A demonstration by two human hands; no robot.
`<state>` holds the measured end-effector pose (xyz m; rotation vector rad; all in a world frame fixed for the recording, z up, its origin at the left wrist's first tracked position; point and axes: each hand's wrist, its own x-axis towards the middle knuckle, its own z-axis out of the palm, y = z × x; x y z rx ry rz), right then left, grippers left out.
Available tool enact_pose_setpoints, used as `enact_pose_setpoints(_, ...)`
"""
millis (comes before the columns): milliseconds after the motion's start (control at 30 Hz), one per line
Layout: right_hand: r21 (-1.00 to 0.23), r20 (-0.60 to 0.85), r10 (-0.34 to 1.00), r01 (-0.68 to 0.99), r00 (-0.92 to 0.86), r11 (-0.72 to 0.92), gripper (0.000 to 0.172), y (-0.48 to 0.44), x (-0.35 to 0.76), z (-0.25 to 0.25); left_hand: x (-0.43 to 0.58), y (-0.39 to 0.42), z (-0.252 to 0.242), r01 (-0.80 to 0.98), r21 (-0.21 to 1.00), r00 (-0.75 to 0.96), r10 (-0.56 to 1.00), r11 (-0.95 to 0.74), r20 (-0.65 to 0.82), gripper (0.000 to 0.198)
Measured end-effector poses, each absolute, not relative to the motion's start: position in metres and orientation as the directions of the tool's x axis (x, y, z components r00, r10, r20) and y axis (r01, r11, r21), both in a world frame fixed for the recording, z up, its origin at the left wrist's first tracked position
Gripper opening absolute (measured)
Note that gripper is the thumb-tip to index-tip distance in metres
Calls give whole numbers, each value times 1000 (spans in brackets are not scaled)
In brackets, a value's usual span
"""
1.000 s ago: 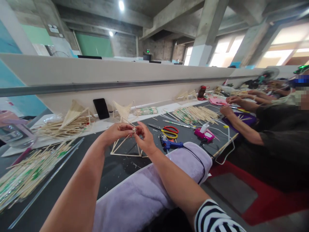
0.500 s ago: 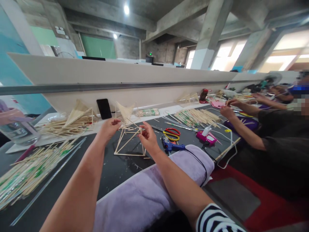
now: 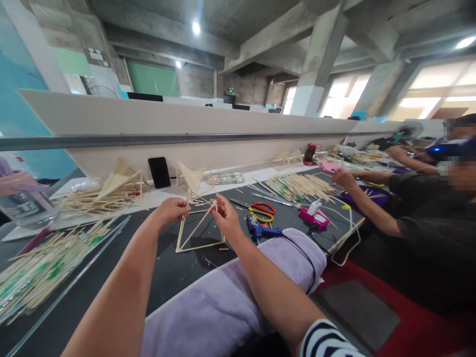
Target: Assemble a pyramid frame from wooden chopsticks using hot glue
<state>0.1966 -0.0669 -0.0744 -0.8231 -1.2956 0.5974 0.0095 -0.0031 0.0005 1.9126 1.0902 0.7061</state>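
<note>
A small open frame of thin wooden sticks point(image 3: 201, 247) stands on the dark tabletop between my hands. My left hand point(image 3: 173, 210) pinches the stick at its upper left corner, fingers closed. At the upper right corner, my right hand point(image 3: 226, 216) has thumb and fingertips closed on the joint where sticks meet. Fingers partly cover both corners. A slanting stick runs from the lower left up to my right fingertips. Behind the frame stands a finished-looking stick model with a curved, fan-like surface point(image 3: 191, 176).
A blue glue gun point(image 3: 266, 230) and red-and-yellow-handled scissors point(image 3: 262, 212) lie right of my right hand. Loose sticks point(image 3: 301, 186) spread behind them; bagged sticks point(image 3: 63, 263) lie left. A purple towel point(image 3: 223, 297) covers the front edge. A co-worker's hand point(image 3: 342, 177) works at the right.
My left hand has come down and closed on the frame's upper left corner. My right hand stays at the right corner. The view has shifted slightly.
</note>
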Motion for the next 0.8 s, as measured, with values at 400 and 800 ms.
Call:
enact_pose_setpoints(400,-827,558,815,18,158,562,62,-61,197,-73,-8,-54,69,724,474,556,830,-502,30,32)
enact_pose_setpoints(800,-624,734,653,564,186,541,28,-68,195,-73,62,-63,33,667,424,531,790,-613,308,18)
